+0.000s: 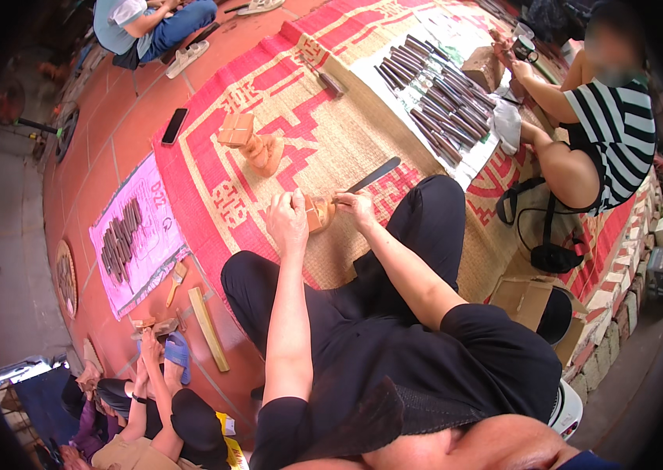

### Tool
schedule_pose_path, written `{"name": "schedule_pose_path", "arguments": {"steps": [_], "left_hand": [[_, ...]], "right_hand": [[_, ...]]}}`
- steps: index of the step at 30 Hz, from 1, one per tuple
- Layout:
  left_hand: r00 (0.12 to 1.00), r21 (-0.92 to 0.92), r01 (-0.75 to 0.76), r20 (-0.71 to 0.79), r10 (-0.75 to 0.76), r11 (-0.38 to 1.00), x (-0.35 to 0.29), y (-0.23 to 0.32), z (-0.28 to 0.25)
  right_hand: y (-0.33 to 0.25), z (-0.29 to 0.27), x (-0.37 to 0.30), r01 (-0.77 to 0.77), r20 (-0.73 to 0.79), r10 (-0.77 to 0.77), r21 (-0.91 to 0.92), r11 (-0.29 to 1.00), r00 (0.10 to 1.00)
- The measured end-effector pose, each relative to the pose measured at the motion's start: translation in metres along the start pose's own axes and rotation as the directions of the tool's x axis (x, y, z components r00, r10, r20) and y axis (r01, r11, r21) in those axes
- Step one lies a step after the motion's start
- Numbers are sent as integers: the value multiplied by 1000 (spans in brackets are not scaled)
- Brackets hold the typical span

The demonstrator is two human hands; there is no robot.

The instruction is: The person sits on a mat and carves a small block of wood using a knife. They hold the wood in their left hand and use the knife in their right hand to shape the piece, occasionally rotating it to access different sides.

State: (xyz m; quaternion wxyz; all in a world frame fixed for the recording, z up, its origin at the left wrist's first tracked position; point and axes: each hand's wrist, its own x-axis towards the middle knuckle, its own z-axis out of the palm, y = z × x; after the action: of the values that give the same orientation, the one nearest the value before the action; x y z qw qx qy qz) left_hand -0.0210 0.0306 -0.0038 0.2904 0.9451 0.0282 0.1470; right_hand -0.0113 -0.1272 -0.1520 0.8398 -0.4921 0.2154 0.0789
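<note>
Between my knees, a light orange-brown wooden carving [319,216] is held low over the woven mat. My left hand [288,221] is closed at its left side, fingers curled, and covers part of it. On the other side my right hand [358,208] pinches a long, flat, dark tool with a rounded end [377,174], which points away to the right. Its near end lies by the carving; whether they touch I cannot tell. Farther off stands another carved wooden piece [259,150], with a squared block on top.
Several dark-handled tools [445,106] lie on a white sheet at the far right, beside a seated person [609,133]. Tools rest on a pink sheet [160,215] at left, near a phone [175,126], a brush [177,280] and a wooden bar [208,329]. Other people sit at left.
</note>
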Motion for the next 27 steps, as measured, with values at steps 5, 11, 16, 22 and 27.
{"name": "schedule_pose_path", "arguments": {"steps": [5, 11, 16, 22, 27], "left_hand": [[1000, 26, 21, -5, -21, 999, 1, -2, -4], [1000, 13, 12, -5, -12, 1000, 2, 2, -4], [999, 18, -16, -40, 17, 1000, 3, -8, 3], [999, -15, -2, -40, 1, 1000, 2, 1, -1], [999, 16, 17, -29, -16, 1000, 1, 0, -5]], "right_hand": [[-14, 23, -14, -43, 14, 44, -21, 999, 999], [-6, 10, 1, -53, -35, 51, -57, 997, 998], [3, 10, 6, -8, 13, 7, 79, 997, 1000], [2, 14, 7, -41, -6, 40, -51, 998, 999], [-4, 16, 3, -42, 1, 42, -3, 999, 999]]}}
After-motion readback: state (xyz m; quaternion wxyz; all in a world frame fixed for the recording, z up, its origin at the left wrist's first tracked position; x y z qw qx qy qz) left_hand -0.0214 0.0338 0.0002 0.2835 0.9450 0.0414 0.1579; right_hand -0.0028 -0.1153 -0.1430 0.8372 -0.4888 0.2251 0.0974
